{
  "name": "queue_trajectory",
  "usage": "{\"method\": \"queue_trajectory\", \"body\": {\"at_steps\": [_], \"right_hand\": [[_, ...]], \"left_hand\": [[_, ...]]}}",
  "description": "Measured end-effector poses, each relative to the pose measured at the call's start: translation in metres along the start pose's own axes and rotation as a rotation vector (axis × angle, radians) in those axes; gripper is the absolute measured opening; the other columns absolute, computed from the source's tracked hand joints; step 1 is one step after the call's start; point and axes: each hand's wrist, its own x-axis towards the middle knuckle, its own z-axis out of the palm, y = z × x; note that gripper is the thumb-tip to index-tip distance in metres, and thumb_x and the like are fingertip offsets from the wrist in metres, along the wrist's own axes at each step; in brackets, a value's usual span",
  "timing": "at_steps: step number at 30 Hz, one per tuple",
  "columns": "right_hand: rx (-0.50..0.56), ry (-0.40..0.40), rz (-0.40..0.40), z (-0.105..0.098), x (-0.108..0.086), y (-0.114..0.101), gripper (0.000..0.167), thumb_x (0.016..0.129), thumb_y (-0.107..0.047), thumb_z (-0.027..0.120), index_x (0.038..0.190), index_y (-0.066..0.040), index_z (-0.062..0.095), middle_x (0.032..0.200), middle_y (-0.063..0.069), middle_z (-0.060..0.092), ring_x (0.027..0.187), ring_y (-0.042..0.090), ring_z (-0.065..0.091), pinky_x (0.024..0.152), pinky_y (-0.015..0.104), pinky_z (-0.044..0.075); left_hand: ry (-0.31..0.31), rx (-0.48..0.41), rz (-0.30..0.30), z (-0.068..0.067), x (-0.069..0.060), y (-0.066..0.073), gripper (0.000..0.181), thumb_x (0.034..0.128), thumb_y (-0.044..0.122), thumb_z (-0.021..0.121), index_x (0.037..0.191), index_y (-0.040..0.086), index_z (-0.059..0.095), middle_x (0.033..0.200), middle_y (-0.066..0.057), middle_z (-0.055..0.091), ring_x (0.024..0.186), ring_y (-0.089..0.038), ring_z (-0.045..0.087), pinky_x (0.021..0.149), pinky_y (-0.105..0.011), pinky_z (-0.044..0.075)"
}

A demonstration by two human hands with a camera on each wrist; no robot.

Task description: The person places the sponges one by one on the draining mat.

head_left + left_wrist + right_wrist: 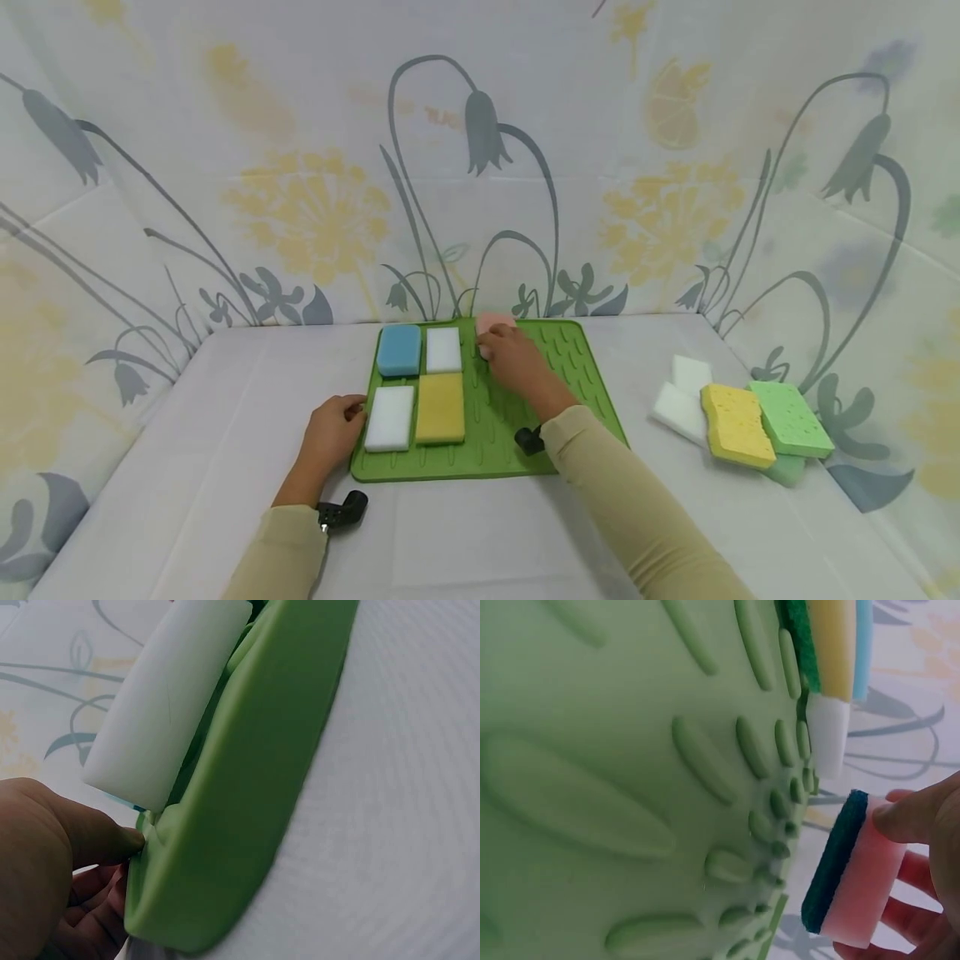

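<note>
Between the thumb and fingers of my right hand [517,362] is a pink sponge [862,877] with a dark green scouring side, which faces the mat. It is at the back of the ribbed green mat [487,454]; I cannot tell whether they touch. My left hand [330,433] pinches the mat's left edge, thumb on top, as the left wrist view shows. On the mat's left half lie a blue sponge [400,350], a white sponge [443,350], another white sponge [390,419] and a yellow sponge [440,408], in two rows.
To the right of the mat, a loose pile holds white pads [678,410], a yellow sponge [738,425] and a light green sponge [791,419]. A white cloth [465,542] covers the table, and a flower-printed curtain [480,217] stands behind it.
</note>
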Motion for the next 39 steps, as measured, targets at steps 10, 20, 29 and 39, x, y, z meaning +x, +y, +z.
{"method": "queue_trajectory", "body": {"at_steps": [10,20,29,39], "right_hand": [[-0.005,-0.012,0.01,0.011,0.008,-0.002,0.032,0.102,-0.013,0.047,0.131,-0.016,0.059,0.139,0.012,0.05,0.123,0.037,0.05,0.09,0.05,0.05],[0.003,-0.061,0.034,0.013,0.01,-0.007,0.033,0.103,-0.017,0.045,0.133,-0.014,0.058,0.138,0.013,0.052,0.124,0.037,0.05,0.089,0.049,0.05],[-0.028,-0.094,0.039,0.017,0.013,-0.012,0.034,0.103,-0.018,0.044,0.135,-0.015,0.055,0.14,0.013,0.05,0.126,0.038,0.048,0.092,0.05,0.049],[-0.045,-0.065,0.007,0.021,0.013,-0.014,0.032,0.101,-0.018,0.051,0.132,-0.013,0.058,0.136,0.011,0.054,0.124,0.037,0.051,0.091,0.048,0.051]], "left_hand": [[0.0,-0.001,0.002,0.001,0.0,0.001,0.035,0.0962,0.012,0.053,0.128,-0.001,0.061,0.108,-0.016,0.064,0.096,-0.025,0.059,0.08,-0.04,0.05],[-0.005,-0.002,0.001,0.0,0.0,0.003,0.035,0.0962,0.012,0.053,0.127,-0.001,0.061,0.107,-0.016,0.064,0.094,-0.024,0.058,0.079,-0.039,0.05],[-0.003,0.004,-0.006,0.0,0.0,0.003,0.034,0.0962,0.012,0.053,0.127,-0.001,0.061,0.105,-0.015,0.065,0.093,-0.024,0.058,0.078,-0.038,0.05],[0.001,0.001,-0.001,-0.001,0.0,0.001,0.034,0.0959,0.011,0.053,0.126,-0.002,0.061,0.105,-0.015,0.066,0.092,-0.023,0.059,0.076,-0.037,0.05]]}}
